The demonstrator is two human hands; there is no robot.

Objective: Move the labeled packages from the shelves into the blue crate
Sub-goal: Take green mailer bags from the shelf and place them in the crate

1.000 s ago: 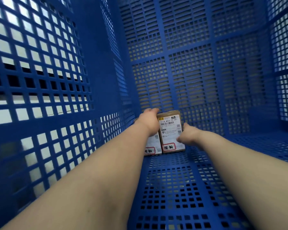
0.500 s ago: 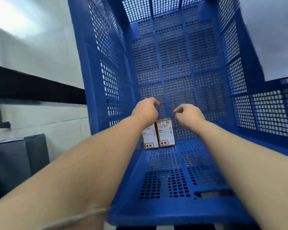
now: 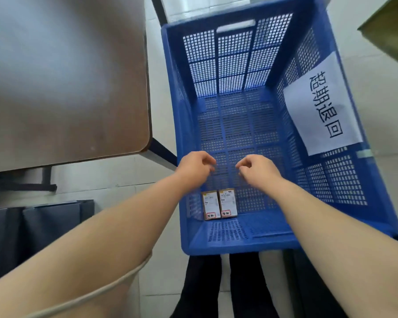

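Two small brown packages with white labels stand side by side in the near left corner of the blue crate (image 3: 345, 198): the left package (image 3: 211, 204) and the right package (image 3: 227, 203), touching each other. My left hand (image 3: 194, 169) and my right hand (image 3: 258, 170) hover above the crate, higher than the packages and apart from them. Both hands hold nothing, their fingers loosely curled and apart.
A white paper sign (image 3: 323, 104) with black characters hangs on the crate's right wall. A brown table (image 3: 64, 76) stands to the left, with dark bins (image 3: 39, 228) beneath. An olive box corner (image 3: 390, 28) shows at top right. My dark-clad legs (image 3: 223, 285) are below the crate.
Both hands let go of the right package and rose out of the crate. The view pulled back and up, so the whole crate now shows from above.
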